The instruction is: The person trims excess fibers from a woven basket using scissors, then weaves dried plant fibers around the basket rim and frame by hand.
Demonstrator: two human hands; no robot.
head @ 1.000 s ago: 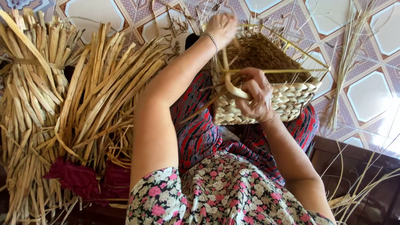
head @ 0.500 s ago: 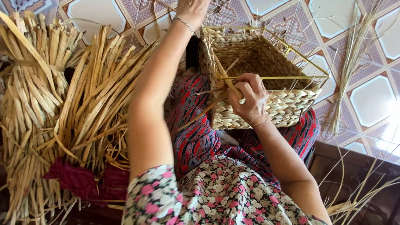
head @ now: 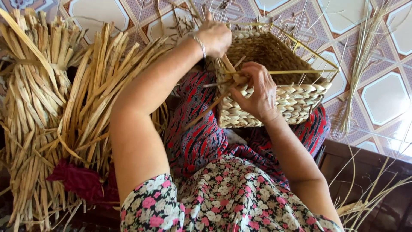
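Note:
A rectangular woven straw basket (head: 296, 101) rests on my lap, open side up, with loose stalks sticking out of its rim. My right hand (head: 257, 92) presses on the near left corner of the rim and pinches a flat straw strand (head: 201, 114) that runs down to the left. My left hand (head: 216, 36), with a thin bracelet at the wrist, grips the upper end of a strand at the basket's far left corner. A thin yellow stalk (head: 292, 71) lies across the opening.
Big bundles of dried straw (head: 56, 111) lie on the left, tied with a dark red cloth (head: 77, 180). Loose thin stalks (head: 365, 56) lie on the patterned tile floor at right. A dark wooden edge (head: 369, 159) runs at the lower right.
My left hand went up out past the top of the view and has come back down to the basket's far corner. My right hand stays at the rim, shifted slightly left.

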